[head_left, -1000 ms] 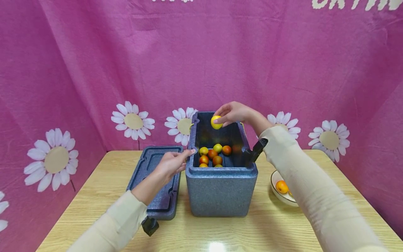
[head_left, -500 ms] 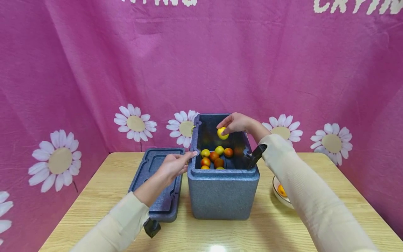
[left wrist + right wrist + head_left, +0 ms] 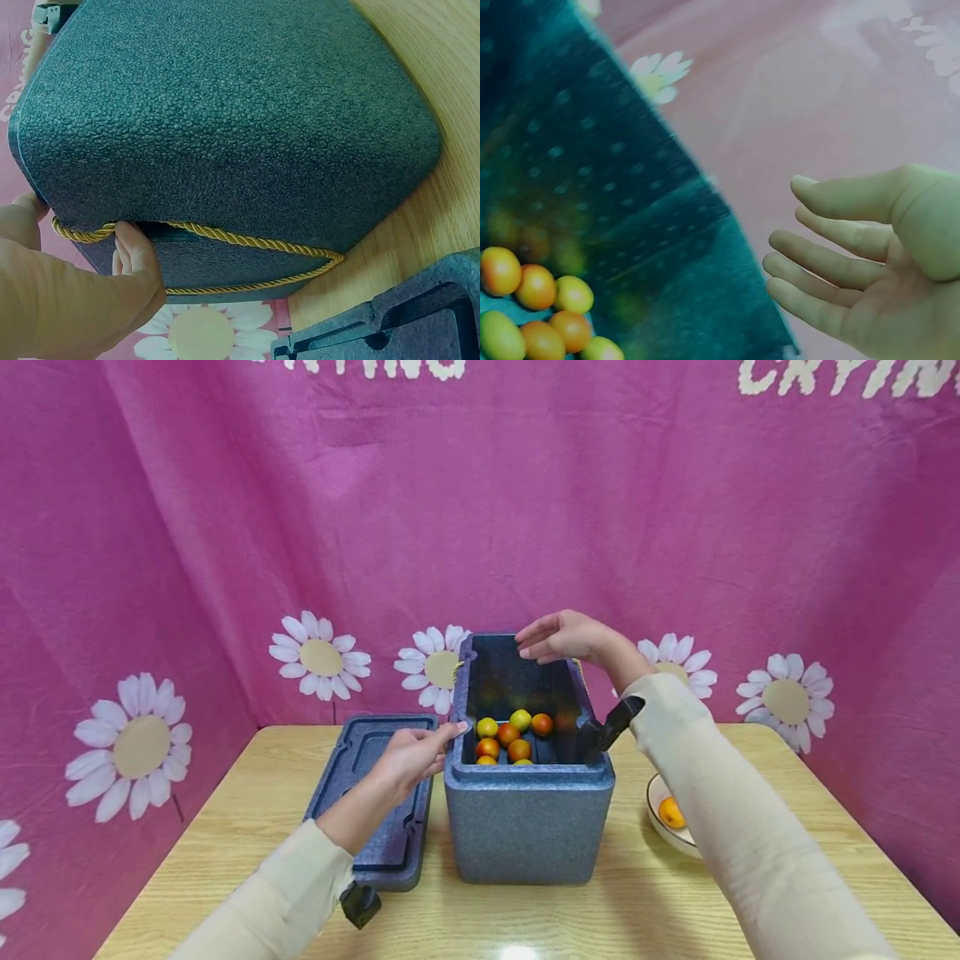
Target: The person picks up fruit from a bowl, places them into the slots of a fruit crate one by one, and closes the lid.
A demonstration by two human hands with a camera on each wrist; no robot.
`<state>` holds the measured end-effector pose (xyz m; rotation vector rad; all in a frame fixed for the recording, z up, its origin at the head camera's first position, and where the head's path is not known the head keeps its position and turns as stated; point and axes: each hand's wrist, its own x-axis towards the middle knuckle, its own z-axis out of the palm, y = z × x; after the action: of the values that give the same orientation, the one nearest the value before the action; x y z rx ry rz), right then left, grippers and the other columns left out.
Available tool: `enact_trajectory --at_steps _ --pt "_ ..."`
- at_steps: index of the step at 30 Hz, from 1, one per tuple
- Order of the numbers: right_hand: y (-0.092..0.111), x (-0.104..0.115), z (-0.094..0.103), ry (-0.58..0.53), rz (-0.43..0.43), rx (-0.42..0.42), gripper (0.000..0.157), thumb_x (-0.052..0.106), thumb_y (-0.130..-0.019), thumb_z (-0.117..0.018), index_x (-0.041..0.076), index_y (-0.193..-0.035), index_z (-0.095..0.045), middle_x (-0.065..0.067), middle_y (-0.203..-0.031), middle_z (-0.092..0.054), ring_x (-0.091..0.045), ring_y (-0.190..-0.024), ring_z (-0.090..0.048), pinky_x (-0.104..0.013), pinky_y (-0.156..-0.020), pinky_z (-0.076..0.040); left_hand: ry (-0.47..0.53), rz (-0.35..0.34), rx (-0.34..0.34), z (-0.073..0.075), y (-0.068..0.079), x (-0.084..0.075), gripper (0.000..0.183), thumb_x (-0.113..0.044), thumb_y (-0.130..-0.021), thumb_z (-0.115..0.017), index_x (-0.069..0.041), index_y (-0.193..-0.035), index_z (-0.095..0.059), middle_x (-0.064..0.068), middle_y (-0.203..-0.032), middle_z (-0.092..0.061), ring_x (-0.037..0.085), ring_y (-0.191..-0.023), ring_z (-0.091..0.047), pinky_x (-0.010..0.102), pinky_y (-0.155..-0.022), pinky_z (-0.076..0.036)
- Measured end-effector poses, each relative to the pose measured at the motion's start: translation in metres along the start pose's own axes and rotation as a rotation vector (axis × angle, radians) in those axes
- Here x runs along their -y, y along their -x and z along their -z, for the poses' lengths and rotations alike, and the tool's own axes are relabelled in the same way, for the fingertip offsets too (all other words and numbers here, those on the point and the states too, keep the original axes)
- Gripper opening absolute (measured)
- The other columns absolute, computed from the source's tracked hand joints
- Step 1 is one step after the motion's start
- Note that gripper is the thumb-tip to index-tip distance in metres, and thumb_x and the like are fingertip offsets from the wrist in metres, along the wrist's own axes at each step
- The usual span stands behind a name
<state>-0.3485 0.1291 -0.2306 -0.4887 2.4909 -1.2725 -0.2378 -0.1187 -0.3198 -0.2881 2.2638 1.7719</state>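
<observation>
A dark grey foam cooler box (image 3: 528, 835) stands uncovered on the table. My left hand (image 3: 412, 756) grips its left rim, thumb on top and fingers against the outer wall. In the left wrist view those fingers (image 3: 136, 251) lie beside a gold rope handle (image 3: 255, 240). Several round fruits, among them a yellow fruit (image 3: 487, 727) and a red-orange fruit (image 3: 519, 750), lie on the box floor; the front wall hides some. My right hand (image 3: 573, 637) hovers over the far right part of the box, fingers extended, holding nothing.
A grey lid (image 3: 375, 843) lies left of the box on the wooden table (image 3: 232, 827). A white bowl (image 3: 663, 835) with an orange fruit (image 3: 671, 812) stands right of it, partly behind my right sleeve. A pink cloth (image 3: 480, 510) with daisies hangs behind.
My right hand has let go of the yellow fruit over the box and risen slightly, its fingers spreading. That fruit cannot be told apart now. My left hand keeps its grip on the rim.
</observation>
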Motion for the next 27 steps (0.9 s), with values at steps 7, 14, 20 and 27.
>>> enact_trajectory --at_steps 7,14,20,27 --pt "0.022 0.005 0.012 0.027 0.039 -0.032 0.043 0.015 -0.095 -0.063 0.003 -0.135 -0.055 -0.020 -0.140 -0.057 -0.032 -0.125 -0.059 -0.049 -0.112 -0.045 0.009 0.002 -0.002 0.002 -0.001 0.004 0.076 -0.045 -0.089 -0.066 0.007 -0.140 -0.043 0.020 -0.150 -0.045 0.032 -0.134 -0.052 0.042 -0.113 -0.044" --pt "0.050 -0.019 0.018 0.124 0.042 -0.071 0.045 0.026 -0.096 -0.062 0.004 -0.135 -0.056 -0.019 -0.135 -0.061 -0.028 -0.116 -0.064 -0.046 -0.107 -0.050 0.009 0.010 0.004 0.000 -0.001 0.006 0.077 -0.045 -0.089 -0.067 0.007 -0.140 -0.043 0.018 -0.151 -0.045 0.033 -0.134 -0.053 0.042 -0.114 -0.043" --pt "0.075 -0.046 0.020 0.145 0.059 -0.122 0.044 0.029 -0.097 -0.061 0.002 -0.131 -0.058 -0.021 -0.129 -0.065 -0.021 -0.105 -0.068 -0.039 -0.098 -0.057 0.014 0.019 0.008 -0.001 -0.001 0.004 0.075 -0.044 -0.090 -0.067 0.006 -0.140 -0.043 0.018 -0.150 -0.045 0.033 -0.134 -0.053 0.041 -0.113 -0.043" --pt "0.103 -0.081 0.021 0.133 0.090 -0.160 0.036 0.021 -0.097 -0.062 -0.002 -0.125 -0.061 -0.001 -0.107 -0.073 -0.001 -0.085 -0.066 -0.020 -0.079 -0.057 0.005 0.019 -0.001 0.000 0.000 -0.001 0.076 -0.046 -0.089 -0.067 0.004 -0.141 -0.043 0.017 -0.149 -0.047 0.031 -0.133 -0.054 0.041 -0.114 -0.043"
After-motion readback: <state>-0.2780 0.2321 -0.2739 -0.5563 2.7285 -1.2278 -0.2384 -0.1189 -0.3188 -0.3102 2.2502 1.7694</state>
